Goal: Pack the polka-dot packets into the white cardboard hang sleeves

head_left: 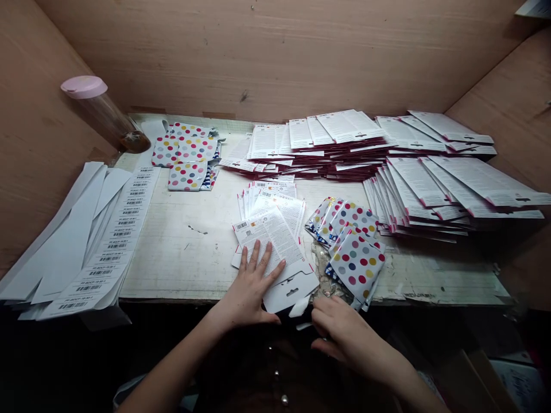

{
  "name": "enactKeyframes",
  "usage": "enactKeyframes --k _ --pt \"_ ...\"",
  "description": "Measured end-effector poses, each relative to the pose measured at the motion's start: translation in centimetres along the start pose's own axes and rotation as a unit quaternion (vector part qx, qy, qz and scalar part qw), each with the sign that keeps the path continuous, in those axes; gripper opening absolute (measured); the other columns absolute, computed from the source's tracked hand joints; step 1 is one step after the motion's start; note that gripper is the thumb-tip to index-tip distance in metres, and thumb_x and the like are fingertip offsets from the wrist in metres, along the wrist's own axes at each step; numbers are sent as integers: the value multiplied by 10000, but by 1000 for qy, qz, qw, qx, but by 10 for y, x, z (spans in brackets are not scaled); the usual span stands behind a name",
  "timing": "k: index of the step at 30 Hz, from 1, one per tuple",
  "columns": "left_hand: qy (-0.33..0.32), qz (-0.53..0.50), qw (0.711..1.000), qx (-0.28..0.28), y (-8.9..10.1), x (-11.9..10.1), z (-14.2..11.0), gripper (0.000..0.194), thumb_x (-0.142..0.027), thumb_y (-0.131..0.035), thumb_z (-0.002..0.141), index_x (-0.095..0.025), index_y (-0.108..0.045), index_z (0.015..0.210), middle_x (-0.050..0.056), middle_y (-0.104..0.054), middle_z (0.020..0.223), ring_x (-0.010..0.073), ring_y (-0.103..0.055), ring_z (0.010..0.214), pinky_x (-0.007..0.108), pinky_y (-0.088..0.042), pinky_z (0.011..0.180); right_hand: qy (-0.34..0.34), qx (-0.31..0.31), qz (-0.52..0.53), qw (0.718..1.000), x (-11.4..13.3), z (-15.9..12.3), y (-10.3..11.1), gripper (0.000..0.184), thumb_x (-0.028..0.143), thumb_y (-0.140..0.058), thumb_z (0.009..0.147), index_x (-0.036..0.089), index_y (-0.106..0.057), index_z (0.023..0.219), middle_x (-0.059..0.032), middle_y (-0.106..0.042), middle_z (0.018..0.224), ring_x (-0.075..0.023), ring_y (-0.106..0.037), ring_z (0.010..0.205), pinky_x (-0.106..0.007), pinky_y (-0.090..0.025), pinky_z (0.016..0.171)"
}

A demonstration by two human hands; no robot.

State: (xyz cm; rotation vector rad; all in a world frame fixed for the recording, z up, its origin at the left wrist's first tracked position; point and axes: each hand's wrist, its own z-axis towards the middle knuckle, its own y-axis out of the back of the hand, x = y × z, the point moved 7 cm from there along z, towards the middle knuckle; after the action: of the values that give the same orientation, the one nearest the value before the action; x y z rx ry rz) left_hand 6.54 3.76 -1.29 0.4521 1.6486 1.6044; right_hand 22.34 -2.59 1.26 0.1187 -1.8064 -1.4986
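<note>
Left hand (253, 287) spread flat on a white printed paper card (275, 238); right hand (348, 335) curled beside polka-dot plastic packets (355, 261), any pinch unclear.

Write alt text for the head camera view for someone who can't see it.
Two bare hands at a wood-walled bench: the left hand presses printed cards, the right hand is beside polka-dot packets. Stacks of red-edged cards and barcode label strips lie around.
</note>
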Motion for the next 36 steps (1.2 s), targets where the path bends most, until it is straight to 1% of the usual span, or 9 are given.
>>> enactKeyframes --k 3,7,13,17,21,24,27,31,36 --pt "-74 -31 997 -11 5 -6 -15 691 -397 -632 851 -190 -372 1457 166 -271 1566 380 -156 1457 631 -242 1124 -7 -63 36 997 -10 6 13 121 293 -620 890 198 -589 957 -73 -602 1000 -211 -551 929 -352 -508 786" --pt "-80 -77 983 -147 14 -5 -32 378 -79 -517 901 -152 -569 1268 130 -648 1234 239 -539 1227 419 -509 987 52 -131 -46 989 -18 30 -1 319 228 -576 911 200 -571 1228 -122 -603 1192 -275 -528 1102 -476 -505 915" --pt "-66 -25 989 -133 8 1 -33 534 -366 -625 878 -124 -507 1339 150 -612 1312 299 -491 1303 528 -428 1073 114 -199 -116 966 -9 45 -11 247 205 -577 907 140 -626 1141 -159 -645 1183 -288 -551 1168 -482 -519 954" --pt "-138 -13 979 -149 13 -4 -45 365 -171 -603 890 -121 -578 1251 133 -649 1265 272 -506 1294 500 -445 1069 155 -186 -124 962 3 38 -14 257 158 -555 899 141 -630 1144 -124 -679 1084 -254 -599 1086 -489 -498 1009" --pt "-147 -44 964 -218 39 -12 -51 300 -73 -524 903 -99 -608 1190 174 -658 1228 296 -482 1312 530 -479 1024 165 -249 -123 946 15 31 2 245 141 -572 884 120 -650 1115 -113 -686 955 -233 -615 954 -494 -504 1005" --pt "-86 -26 954 -286 70 -14 -49 284 -89 -572 883 -174 -657 1141 82 -732 1071 273 -549 1230 561 -429 1056 171 -288 -111 936 26 31 22 259 127 -564 893 133 -644 1139 -88 -702 922 -211 -601 901 -472 -507 1004" --pt "-60 -9 948 -311 90 -18 -46 238 -113 -568 895 -218 -695 1067 18 -759 944 235 -600 1113 544 -386 1078 167 -268 -86 945 34 34 36 339 289 -550 937 149 -591 1244 -89 -707 1065 -237 -581 1022 -502 -455 1060" --pt "-82 -35 945 -316 97 -21 -44 215 -138 -539 916 -224 -695 1036 9 -764 888 231 -623 1079 565 -379 1074 109 -226 -135 959 34 37 36 553 516 -523 918 137 -540 1321 -127 -661 1189 -330 -493 1213 -593 -349 1103" --pt "-90 -40 949 -300 89 -24 -41 210 -137 -533 918 -204 -699 1028 19 -766 922 248 -613 1113 597 -343 1092 96 -271 -179 941 35 28 34 555 546 -630 843 225 -569 1292 -92 -679 1053 -275 -542 1017 -554 -339 1098"
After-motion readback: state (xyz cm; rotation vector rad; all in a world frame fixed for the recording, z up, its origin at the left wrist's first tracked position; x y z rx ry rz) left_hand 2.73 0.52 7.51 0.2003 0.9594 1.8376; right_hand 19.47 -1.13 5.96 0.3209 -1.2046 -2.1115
